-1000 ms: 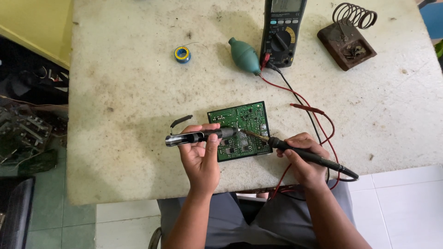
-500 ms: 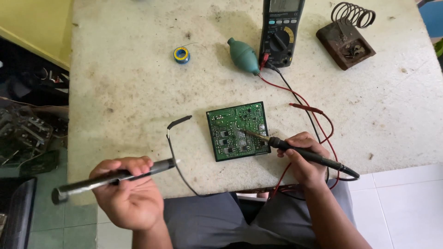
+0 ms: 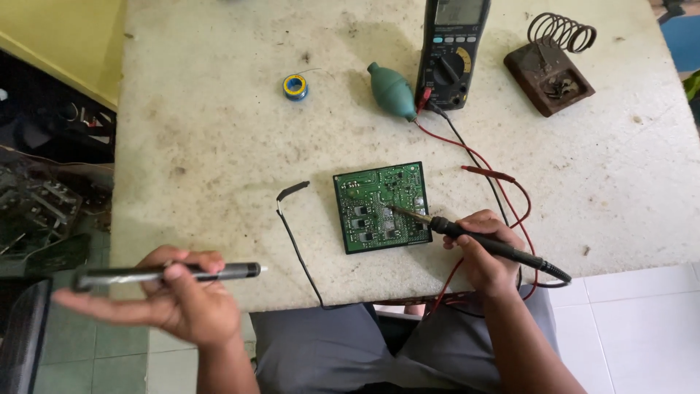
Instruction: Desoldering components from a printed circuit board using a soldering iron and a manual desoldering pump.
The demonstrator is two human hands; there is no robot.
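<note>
Head view only: your right hand (image 3: 485, 248) is closed in a pen grip around the black handle of a soldering iron (image 3: 481, 241), and its thin metal tip rests on the square green circuit board (image 3: 380, 206). That board lies flat near the front edge of the worn, pale stone worktop (image 3: 219, 146), about midway along it. Your left hand (image 3: 182, 299) hangs off the front left corner of the worktop, fingers wrapped around a slim dark desoldering pump (image 3: 168, 274) with a pale nozzle pointing right, towards the board but well apart from it.

A loose black lead (image 3: 295, 226) curls just left of the board. Along the back edge stand a dark multimeter (image 3: 450, 51), a teal rubber blower bulb (image 3: 391, 89) beside it, a small blue and yellow solder reel (image 3: 294, 86) further left, and a rusty brown iron stand with a coiled spring (image 3: 550, 69) towards the back right corner. Red and black probe wires (image 3: 503, 182) trail from the meter down past your right hand.

The board looks light, stiff and fragile, and nothing pins it down, so it would likely slide if nudged; hold it by its bare edges, not the components. Grip the iron only on the insulated handle.
</note>
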